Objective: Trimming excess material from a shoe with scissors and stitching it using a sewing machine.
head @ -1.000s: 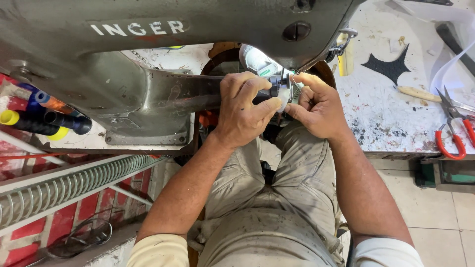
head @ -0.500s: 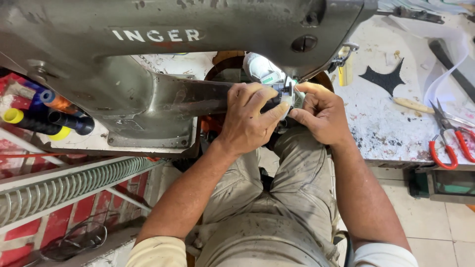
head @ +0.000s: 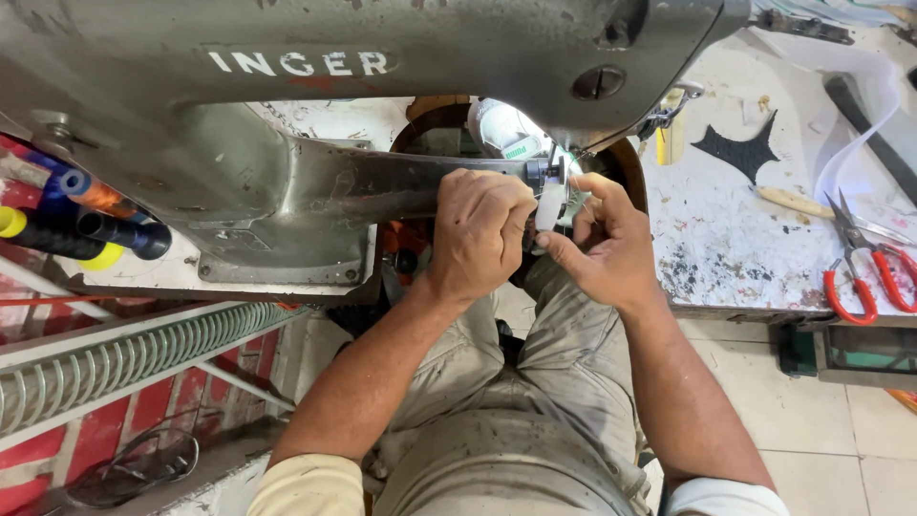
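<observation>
A big grey metal sewing machine (head: 315,105) fills the upper left, its narrow arm (head: 401,182) reaching right. My left hand (head: 482,229) curls over the arm's tip, fingers closed on a small white piece (head: 550,205) held there. My right hand (head: 607,239) pinches the same white piece from the right, just under the needle area. A white and green shoe (head: 506,129) shows behind the arm, partly hidden by the machine head.
Red-handled scissors (head: 869,272) lie on the stained white worktable (head: 745,239) at right, near a black star-shaped cutout (head: 740,148) and a wooden-handled tool (head: 793,201). Thread spools (head: 86,225) stand at left above a coiled metal spring (head: 124,358). Tiled floor below.
The view has shifted slightly. My hands have stayed at the arm's tip; the right hand's fingers have opened a little, showing the white piece more clearly.
</observation>
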